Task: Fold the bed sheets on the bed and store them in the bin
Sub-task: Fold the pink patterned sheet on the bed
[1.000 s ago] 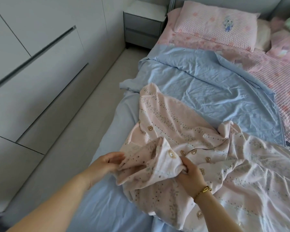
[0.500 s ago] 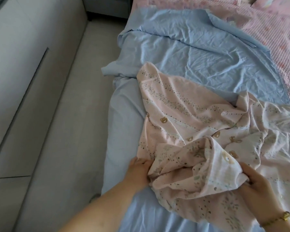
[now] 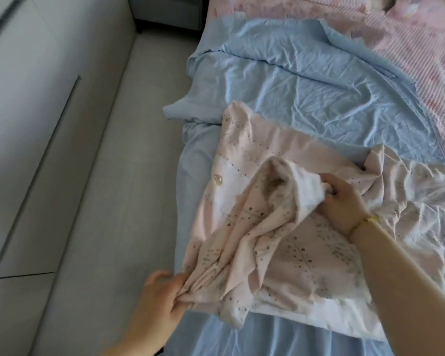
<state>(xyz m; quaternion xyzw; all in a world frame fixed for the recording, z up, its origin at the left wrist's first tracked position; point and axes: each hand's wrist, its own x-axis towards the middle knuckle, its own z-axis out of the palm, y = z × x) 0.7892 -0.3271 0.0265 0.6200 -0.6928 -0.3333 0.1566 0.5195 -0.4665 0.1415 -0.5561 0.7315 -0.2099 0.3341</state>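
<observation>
Here, the pink sheet (image 3: 288, 255) lies crumpled at the near edge of the bed (image 3: 254, 340), both hands sorting it out.
The left hand (image 3: 162, 296) has its grip clenched round a bunched corner; the right hand (image 3: 342, 199) pinches a raised fold, probably to find edges for folding. A blue sheet (image 3: 306, 98) lies beneath.

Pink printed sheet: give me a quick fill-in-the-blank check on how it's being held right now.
The pink printed sheet lies on a plain sheet coloured ____.
The bracelet sits on the ____ wrist.
The hand gripping the pink printed sheet beside the floor is the ____.
Missing: blue; right; left.
</observation>
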